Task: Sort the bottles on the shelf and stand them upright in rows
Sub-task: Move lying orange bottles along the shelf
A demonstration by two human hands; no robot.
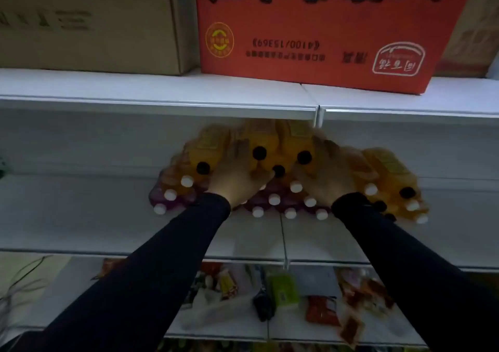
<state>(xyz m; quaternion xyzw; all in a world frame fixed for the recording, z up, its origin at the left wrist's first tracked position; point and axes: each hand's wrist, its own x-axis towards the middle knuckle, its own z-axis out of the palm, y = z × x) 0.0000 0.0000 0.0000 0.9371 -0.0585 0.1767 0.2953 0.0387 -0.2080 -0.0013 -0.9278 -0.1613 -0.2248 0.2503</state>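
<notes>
On the white middle shelf (pixel 81 216) stands a cluster of upright bottles. Tall orange bottles with black caps (pixel 259 153) fill the back, and small purple bottles with white caps (pixel 274 199) stand in front. More orange bottles (pixel 388 173) stand at the right. My left hand (pixel 237 176) reaches in among the black-capped orange bottles, fingers spread against them. My right hand (pixel 328 173) rests in the same way on the bottles to the right. The picture is blurred, so I cannot tell whether either hand grips a bottle.
The shelf above carries a brown carton (pixel 91 22) and a red carton (pixel 334 27) that overhangs its edge. The shelf below holds packets of snacks (pixel 283 289). Bare shelf lies left and right of the bottles.
</notes>
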